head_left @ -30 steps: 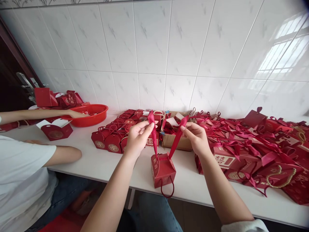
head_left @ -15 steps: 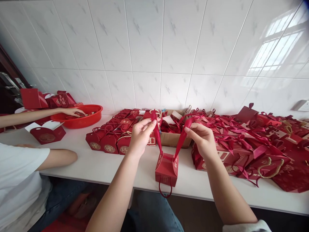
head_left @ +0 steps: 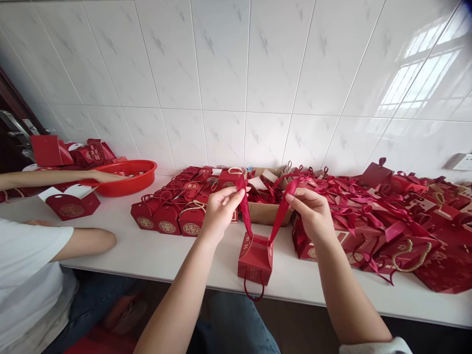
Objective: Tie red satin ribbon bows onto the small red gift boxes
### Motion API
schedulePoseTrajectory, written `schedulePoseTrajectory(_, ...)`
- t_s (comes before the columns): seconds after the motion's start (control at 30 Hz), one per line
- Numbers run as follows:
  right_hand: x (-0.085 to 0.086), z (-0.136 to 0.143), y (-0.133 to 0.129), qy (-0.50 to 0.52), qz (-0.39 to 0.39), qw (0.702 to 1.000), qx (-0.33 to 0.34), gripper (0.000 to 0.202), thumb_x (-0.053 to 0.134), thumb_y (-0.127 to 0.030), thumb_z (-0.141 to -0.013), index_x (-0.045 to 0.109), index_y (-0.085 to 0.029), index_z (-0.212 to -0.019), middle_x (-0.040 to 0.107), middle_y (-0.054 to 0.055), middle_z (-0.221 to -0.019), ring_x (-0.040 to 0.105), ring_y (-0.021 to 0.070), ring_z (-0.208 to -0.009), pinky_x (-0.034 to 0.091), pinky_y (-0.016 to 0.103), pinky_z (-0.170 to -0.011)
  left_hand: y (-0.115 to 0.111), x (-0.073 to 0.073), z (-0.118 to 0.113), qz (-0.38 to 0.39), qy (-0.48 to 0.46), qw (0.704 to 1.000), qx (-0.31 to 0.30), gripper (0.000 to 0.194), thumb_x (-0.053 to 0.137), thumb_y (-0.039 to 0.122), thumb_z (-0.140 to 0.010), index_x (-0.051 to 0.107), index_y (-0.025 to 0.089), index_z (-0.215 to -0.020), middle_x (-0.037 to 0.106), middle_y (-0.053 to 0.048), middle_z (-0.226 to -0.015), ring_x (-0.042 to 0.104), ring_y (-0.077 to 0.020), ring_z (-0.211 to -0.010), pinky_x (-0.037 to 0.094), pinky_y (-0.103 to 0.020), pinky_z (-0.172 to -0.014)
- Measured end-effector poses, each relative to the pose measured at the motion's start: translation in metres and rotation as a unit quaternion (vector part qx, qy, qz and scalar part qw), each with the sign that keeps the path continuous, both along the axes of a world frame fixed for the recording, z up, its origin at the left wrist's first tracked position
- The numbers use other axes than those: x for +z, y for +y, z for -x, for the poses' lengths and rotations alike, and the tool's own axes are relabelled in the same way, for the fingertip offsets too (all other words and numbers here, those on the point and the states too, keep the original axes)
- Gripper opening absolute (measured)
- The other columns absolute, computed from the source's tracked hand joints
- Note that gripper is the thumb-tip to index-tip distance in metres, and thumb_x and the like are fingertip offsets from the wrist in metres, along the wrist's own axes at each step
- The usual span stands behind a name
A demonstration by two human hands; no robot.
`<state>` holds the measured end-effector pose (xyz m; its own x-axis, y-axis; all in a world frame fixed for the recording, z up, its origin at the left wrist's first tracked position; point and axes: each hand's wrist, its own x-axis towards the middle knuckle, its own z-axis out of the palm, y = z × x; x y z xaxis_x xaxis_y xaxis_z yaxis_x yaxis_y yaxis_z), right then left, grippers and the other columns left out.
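Note:
A small red gift box (head_left: 255,260) stands at the front edge of the white table, its cord handle hanging over the edge. A dark red ribbon (head_left: 280,216) runs through the top of the box, and both its ends are pulled upward in a V. My left hand (head_left: 225,209) pinches one end between thumb and fingers. The other end is pinched in my right hand (head_left: 309,209). Behind the box sits an open cardboard box (head_left: 263,212) with ribbons and paper pieces inside.
Rows of closed red boxes (head_left: 167,219) stand to the left. Many ribbon-tied red boxes (head_left: 363,236) pile up on the right. At far left, a co-worker's arm (head_left: 62,178) reaches into a red basin (head_left: 142,184), near an open box (head_left: 73,206).
Both my hands have come slightly lower, still holding the ribbon ends. The gift box has shifted a little. The co-worker's hand has gone deeper into the basin.

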<state>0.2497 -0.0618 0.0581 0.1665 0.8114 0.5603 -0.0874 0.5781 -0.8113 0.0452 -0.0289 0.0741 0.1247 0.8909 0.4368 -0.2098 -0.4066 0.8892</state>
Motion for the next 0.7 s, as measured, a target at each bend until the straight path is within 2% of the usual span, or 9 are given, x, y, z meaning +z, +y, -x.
schedulePoseTrajectory(0.17,0.0032,0.0023,0.0013,-0.010,-0.006,1.000,0.009,0.001,0.072,-0.023,-0.078,0.072,-0.024,-0.077,0.064,-0.003,-0.073,0.053,0.0080,-0.064,0.044,0.020,-0.061,0.0011,0.0062,-0.0011,-0.015,0.000,1.000,0.003,0.022,0.069,0.034,-0.079,0.076,0.021,-0.096,0.075,-0.003,-0.088,0.065,-0.0178,-0.090,0.047,-0.027,-0.084)
schedulePoseTrajectory(0.27,0.0046,0.0037,0.0040,-0.012,-0.011,1.000,0.012,0.003,0.071,-0.022,-0.079,0.073,-0.024,-0.079,0.066,-0.003,-0.073,0.055,0.0085,-0.066,0.045,0.020,-0.062,0.0023,0.0083,-0.0003,-0.014,0.010,1.000,0.002,0.024,0.069,0.035,-0.079,0.076,0.020,-0.096,0.075,-0.004,-0.085,0.065,-0.0190,-0.088,0.048,-0.028,-0.082)
schedulePoseTrajectory(0.47,0.0032,0.0059,0.0063,-0.020,-0.021,1.000,0.012,0.003,0.071,-0.022,-0.079,0.073,-0.025,-0.079,0.068,-0.003,-0.076,0.056,0.0091,-0.066,0.046,0.021,-0.064,0.0036,0.0033,0.0011,-0.012,0.014,1.000,0.001,0.023,0.070,0.035,-0.079,0.076,0.020,-0.095,0.075,-0.005,-0.091,0.065,-0.0189,-0.091,0.047,-0.027,-0.083)
schedulePoseTrajectory(0.7,0.0072,0.0090,0.0063,-0.037,0.000,0.999,0.032,0.004,0.068,-0.026,-0.082,0.070,-0.022,-0.083,0.068,-0.001,-0.078,0.060,0.0112,-0.070,0.048,0.023,-0.069,0.0057,0.0014,-0.0003,-0.013,0.011,1.000,0.006,0.019,0.076,0.030,-0.072,0.071,0.019,-0.088,0.072,-0.001,-0.081,0.063,-0.0141,-0.077,0.048,-0.024,-0.071)
